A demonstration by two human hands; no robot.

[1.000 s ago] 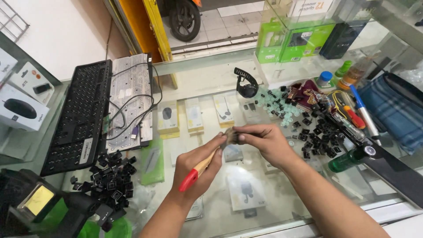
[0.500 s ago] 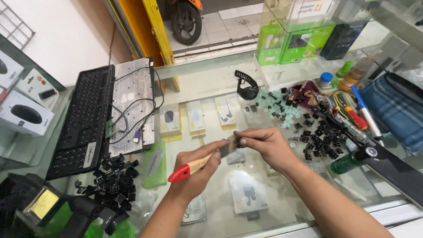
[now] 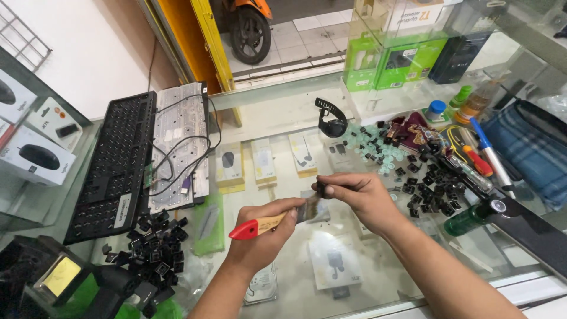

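Here, a small dark keycap (image 3: 319, 188) sits pinched between the thumb and fingertips of my right hand (image 3: 357, 198), held above the glass counter (image 3: 277, 112) at about the middle of it. My left hand (image 3: 263, 233) is closed around a brush (image 3: 274, 221) with a red-tipped wooden handle; its long axis runs low-left to high-right, red end pointing away toward my left, bristles aimed at the keycap and just beside it — whether they touch I cannot tell. So the keycap lies up and to the right of my left hand, and the right hand is the nearer one, since it grips the thing itself. Both hands are shut on what they hold. Outward from there: a heap of black keycaps (image 3: 155, 251) lies near my left, a stripped keyboard frame (image 3: 112, 165) and its pale plate (image 3: 180, 142) beyond, and more keycaps scattered right (image 3: 434, 177) — among pens and a green bottle (image 3: 466, 220).
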